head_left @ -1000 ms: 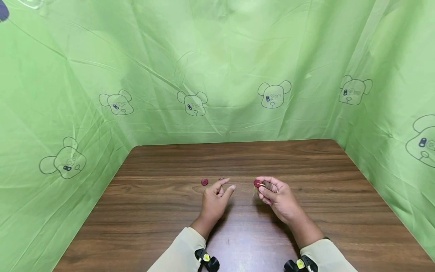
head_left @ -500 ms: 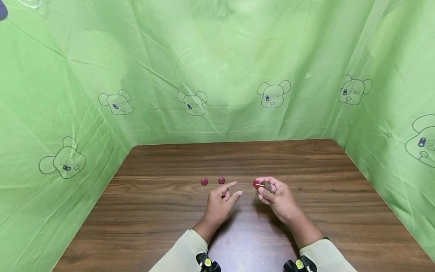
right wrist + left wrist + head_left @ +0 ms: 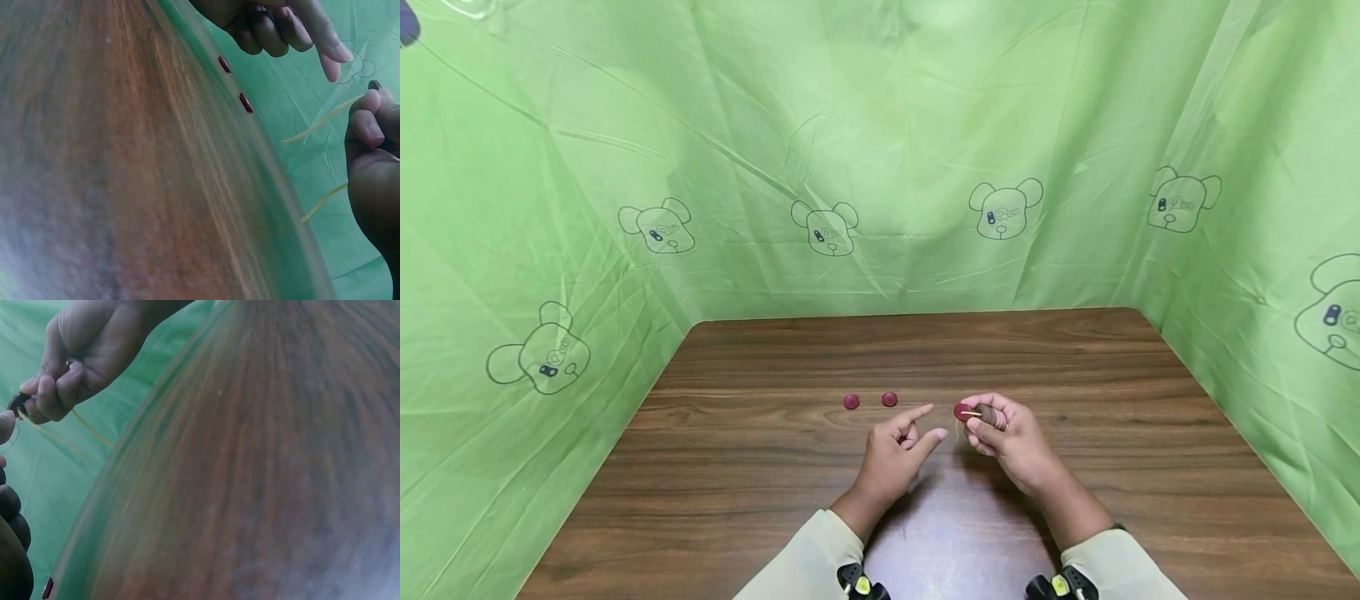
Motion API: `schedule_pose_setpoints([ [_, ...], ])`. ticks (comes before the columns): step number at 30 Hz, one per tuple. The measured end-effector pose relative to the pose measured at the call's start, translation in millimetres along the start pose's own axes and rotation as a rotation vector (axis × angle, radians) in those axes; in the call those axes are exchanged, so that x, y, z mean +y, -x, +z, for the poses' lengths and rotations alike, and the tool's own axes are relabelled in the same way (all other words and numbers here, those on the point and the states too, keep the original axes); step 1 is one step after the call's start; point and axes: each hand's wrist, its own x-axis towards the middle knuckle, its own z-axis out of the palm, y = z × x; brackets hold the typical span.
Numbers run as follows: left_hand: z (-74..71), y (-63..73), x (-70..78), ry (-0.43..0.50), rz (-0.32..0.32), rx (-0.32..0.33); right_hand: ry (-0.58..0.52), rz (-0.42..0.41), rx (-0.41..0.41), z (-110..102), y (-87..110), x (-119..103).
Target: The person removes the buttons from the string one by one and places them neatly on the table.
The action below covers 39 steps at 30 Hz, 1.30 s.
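Note:
My right hand (image 3: 1011,433) pinches a dark red button (image 3: 962,412) between thumb and fingers, above the table. A pale yellow thread (image 3: 972,413) crosses the button's face, and its loose ends (image 3: 319,124) dangle below the hand in the right wrist view. Part of what lies inside the curled fingers is hidden. To the left, my left hand (image 3: 891,454) holds nothing, its index finger and thumb stretched toward the button and the other fingers bent. In the left wrist view a left fingertip (image 3: 5,427) shows right at the edge of the button.
Two more dark red buttons, one at left (image 3: 851,402) and one beside it (image 3: 890,399), lie on the brown wood-grain table (image 3: 760,467) beyond the left hand. Green printed cloth (image 3: 895,150) rises behind the table and along both sides.
My left hand has moved right, away from the two table buttons and closer to the held button, uncovering the nearer one. My right hand has shifted slightly left and keeps its grip.

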Motion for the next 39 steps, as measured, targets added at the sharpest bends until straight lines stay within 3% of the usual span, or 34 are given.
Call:
schedule_pose_setpoints([
  [15,1.9,0.8,4.4,0.029,-0.016,-0.054,0.076,0.086,0.005,8.6,5.3,-8.0],
  [24,2.7,1.6,6.1,0.067,-0.056,-0.083,0.133,0.071,-0.043,9.8,4.5,-3.4],
  [30,3.1,2.2,7.1,0.067,-0.034,-0.094,0.138,0.073,-0.058,11.3,4.7,-2.6],
  [39,2.7,2.2,7.9,0.051,-0.053,-0.100,0.142,0.063,-0.076,9.7,5.3,-1.2],
])
